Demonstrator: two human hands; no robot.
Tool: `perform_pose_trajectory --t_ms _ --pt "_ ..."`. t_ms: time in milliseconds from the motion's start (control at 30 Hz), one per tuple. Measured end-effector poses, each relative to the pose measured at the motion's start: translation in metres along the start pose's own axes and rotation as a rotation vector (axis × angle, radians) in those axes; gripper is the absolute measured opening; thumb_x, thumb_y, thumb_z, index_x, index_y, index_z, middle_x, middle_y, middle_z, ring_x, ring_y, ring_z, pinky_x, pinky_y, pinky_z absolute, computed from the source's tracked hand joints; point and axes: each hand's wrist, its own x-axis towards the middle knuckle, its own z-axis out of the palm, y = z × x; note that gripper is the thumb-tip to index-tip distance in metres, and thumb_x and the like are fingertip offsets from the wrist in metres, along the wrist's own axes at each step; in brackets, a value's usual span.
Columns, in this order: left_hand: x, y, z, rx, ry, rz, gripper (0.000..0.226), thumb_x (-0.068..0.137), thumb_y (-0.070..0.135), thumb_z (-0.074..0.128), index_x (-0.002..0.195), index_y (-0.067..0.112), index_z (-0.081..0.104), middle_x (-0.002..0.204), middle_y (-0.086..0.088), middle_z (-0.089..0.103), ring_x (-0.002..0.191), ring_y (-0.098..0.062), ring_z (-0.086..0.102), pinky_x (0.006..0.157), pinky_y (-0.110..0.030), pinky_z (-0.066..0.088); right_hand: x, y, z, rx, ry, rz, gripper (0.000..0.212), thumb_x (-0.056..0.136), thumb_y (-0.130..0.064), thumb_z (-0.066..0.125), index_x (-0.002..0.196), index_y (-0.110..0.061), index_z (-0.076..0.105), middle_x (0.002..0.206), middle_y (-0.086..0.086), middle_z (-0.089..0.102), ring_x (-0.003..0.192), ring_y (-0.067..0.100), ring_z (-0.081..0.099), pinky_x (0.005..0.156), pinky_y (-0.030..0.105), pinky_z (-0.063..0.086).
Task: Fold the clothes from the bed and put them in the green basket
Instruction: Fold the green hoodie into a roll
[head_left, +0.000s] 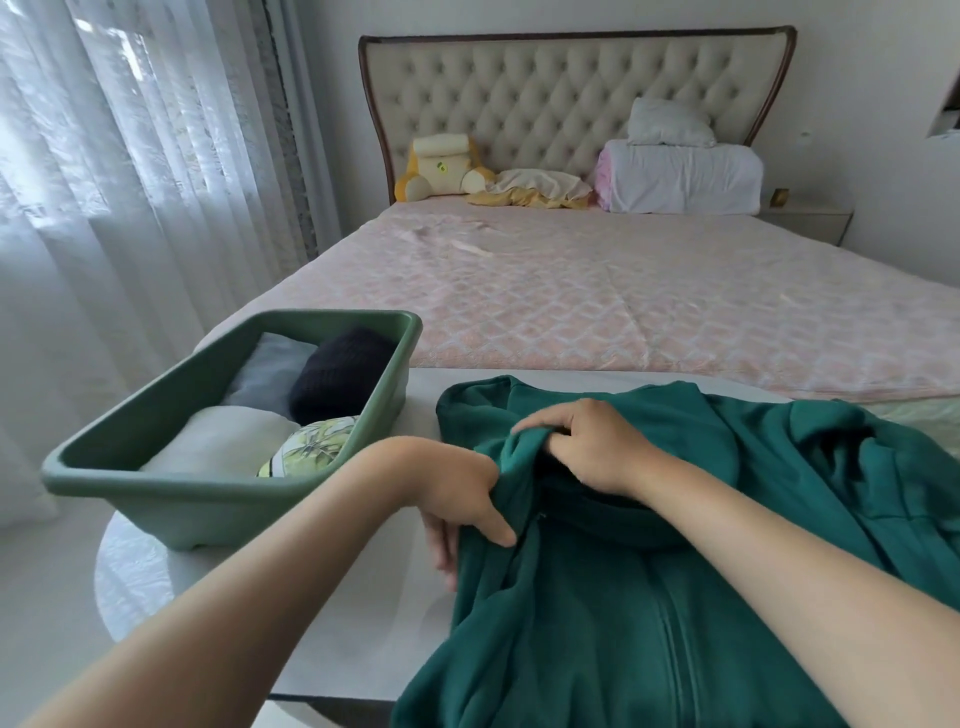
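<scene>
A dark green zip-up hoodie (649, 597) lies spread on a white table (374, 597) at the foot of the bed (597, 291). My left hand (462, 504) grips its left shoulder edge, thumb on top and fingers under the cloth. My right hand (587, 447) pinches a fold near the collar. The green basket (208, 499) stands on the table to the left. It holds several folded pieces: white, grey, dark navy and a leaf-patterned one.
The bed has a pink quilted cover. At its tufted headboard (571, 98) sit a yellow plush toy (441, 166), a crumpled cream and yellow cloth (535, 189) and white pillows (680, 176). White curtains (119, 182) hang at the left. A nightstand (810, 218) stands at the far right.
</scene>
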Motion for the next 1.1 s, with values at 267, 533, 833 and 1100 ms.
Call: perform_pose_trajectory --t_ms 267,533,833,1100 --pt "0.003 -0.022 -0.018 0.192 0.384 -0.116 0.029 0.099 0.009 0.044 0.123 0.004 0.059 0.118 -0.012 0.069 0.106 -0.029 0.068 0.09 -0.038 0.057 0.001 -0.027 -0.01 -0.149 -0.536 0.141 0.036 0.084 -0.003 0.049 0.098 -0.013 0.081 0.07 -0.017 0.071 0.065 -0.004 0.059 0.07 0.016 0.046" --pt "0.057 -0.016 -0.02 0.286 0.562 -0.335 0.036 0.105 0.02 0.038 0.128 0.001 0.058 0.122 -0.015 0.061 0.118 -0.03 0.058 0.097 -0.036 0.045 0.01 -0.013 0.022 -0.407 -0.354 0.153 0.05 0.084 -0.062 0.064 0.128 -0.041 0.055 0.103 -0.018 0.056 0.106 0.013 0.058 0.093 0.031 0.047" --pt "0.053 0.009 -0.064 -0.517 1.166 0.062 0.027 0.104 0.019 0.035 0.124 0.006 0.049 0.115 -0.017 0.059 0.102 -0.032 0.057 0.089 -0.042 0.049 0.009 0.005 0.007 -0.123 -0.082 0.221 0.087 0.077 -0.054 0.078 0.147 -0.034 0.031 0.132 -0.004 0.045 0.117 0.019 0.053 0.097 0.033 0.044" --pt "0.046 0.014 -0.066 -1.122 0.551 0.608 0.032 0.101 0.019 0.057 0.128 0.003 0.056 0.11 -0.013 0.072 0.093 -0.02 0.071 0.08 -0.037 0.059 0.016 0.008 -0.01 0.148 0.197 0.361 0.027 0.095 -0.032 0.065 0.084 -0.007 0.066 0.049 0.006 0.062 0.047 0.023 0.058 0.051 0.029 0.047"
